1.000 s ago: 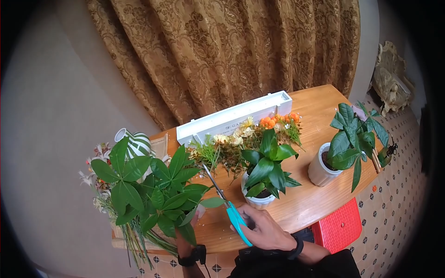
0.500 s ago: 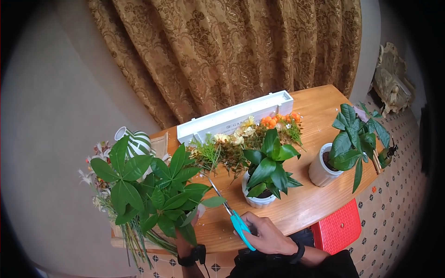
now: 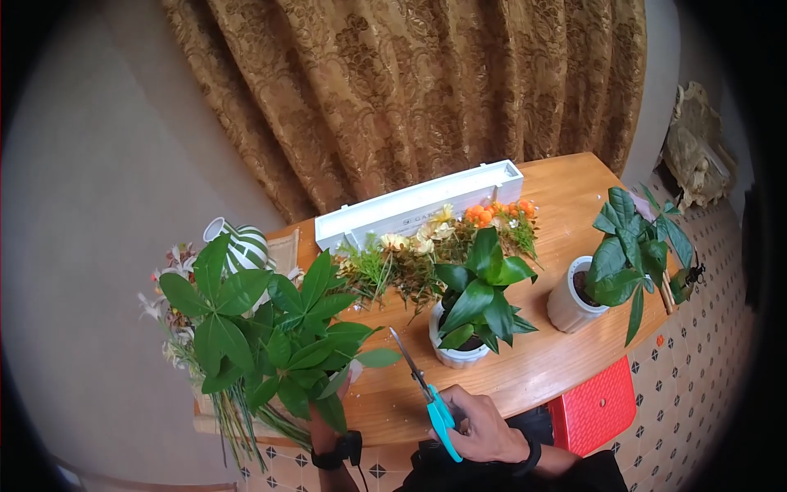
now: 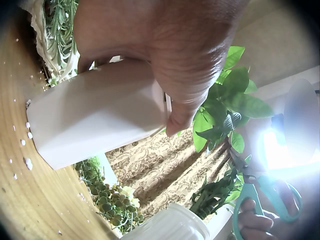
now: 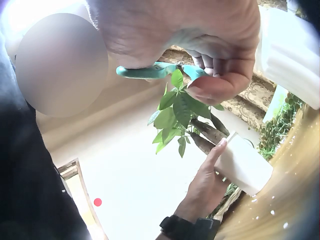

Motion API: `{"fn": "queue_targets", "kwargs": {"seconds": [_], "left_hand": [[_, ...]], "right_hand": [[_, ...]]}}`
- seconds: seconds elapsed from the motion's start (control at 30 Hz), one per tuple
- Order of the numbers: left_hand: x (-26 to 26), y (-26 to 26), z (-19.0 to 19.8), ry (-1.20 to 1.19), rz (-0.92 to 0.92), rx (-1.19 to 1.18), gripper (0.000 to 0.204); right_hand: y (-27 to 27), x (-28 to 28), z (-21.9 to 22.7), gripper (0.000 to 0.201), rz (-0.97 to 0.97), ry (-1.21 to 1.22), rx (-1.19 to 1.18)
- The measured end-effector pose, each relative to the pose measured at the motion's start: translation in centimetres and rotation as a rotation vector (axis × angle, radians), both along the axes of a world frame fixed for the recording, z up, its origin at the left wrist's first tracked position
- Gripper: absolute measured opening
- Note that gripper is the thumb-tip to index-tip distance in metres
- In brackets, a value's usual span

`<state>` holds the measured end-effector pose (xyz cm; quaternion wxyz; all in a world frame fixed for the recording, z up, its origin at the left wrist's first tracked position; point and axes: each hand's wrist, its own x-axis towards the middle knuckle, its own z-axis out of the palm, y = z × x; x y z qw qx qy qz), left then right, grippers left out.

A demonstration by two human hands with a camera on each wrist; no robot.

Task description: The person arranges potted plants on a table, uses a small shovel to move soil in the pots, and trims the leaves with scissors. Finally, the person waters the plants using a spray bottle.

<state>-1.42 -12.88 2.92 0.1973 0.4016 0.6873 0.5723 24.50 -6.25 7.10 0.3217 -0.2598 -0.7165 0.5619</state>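
My left hand (image 4: 165, 45) grips a plain white pot (image 4: 100, 112) by its upper part, the thumb near the rim; in the right wrist view the same pot (image 5: 245, 162) stands on the table with thick stems and broad green leaves (image 5: 175, 112) rising from it. From the head view those leaves (image 3: 303, 336) cover most of the left hand. My right hand (image 3: 484, 426) holds teal-handled scissors (image 3: 440, 414), their blades pointing up and left, apart from the leaves. Just beyond the right hand is a ribbed white pot (image 3: 461, 353) with a leafy plant.
A long white box (image 3: 418, 201) lies at the back, with yellow and orange flowers (image 3: 479, 216) before it. Another potted plant (image 3: 574, 303) stands at right. A striped vase (image 3: 244, 248) and cut flowers (image 3: 180, 271) are at left. A red stool (image 3: 594, 406) is below the table's edge.
My right hand has moved a little right and down with the scissors, whose blades have drawn away from the leaves. The left hand stays at the pot.
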Motion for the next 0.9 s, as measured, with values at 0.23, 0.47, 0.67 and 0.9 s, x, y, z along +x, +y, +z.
{"fn": "queue_targets", "kwargs": {"seconds": [0.23, 0.47, 0.67, 0.9], "left_hand": [[-2.7, -1.6, -5.6, -0.174, 0.222, -0.046, 0.036], [-6.0, -1.9, -11.2, 0.382, 0.268, -0.241, 0.034], [-6.0, -2.0, -11.7, 0.156, 0.229, -0.163, 0.032], [-3.1, -1.7, -6.2, -0.119, 0.137, -0.386, 0.038]], "right_hand": [[-0.3, 0.2, -0.6, 0.03, -0.001, 0.005, -0.045], [-0.1, 1.0, 0.0, 0.043, 0.1, 0.12, 0.028], [0.2, -1.7, 1.9, 0.031, 0.339, 0.134, -0.19], [0.7, -3.4, 1.9, 0.021, 0.393, 0.131, -0.331]]}}
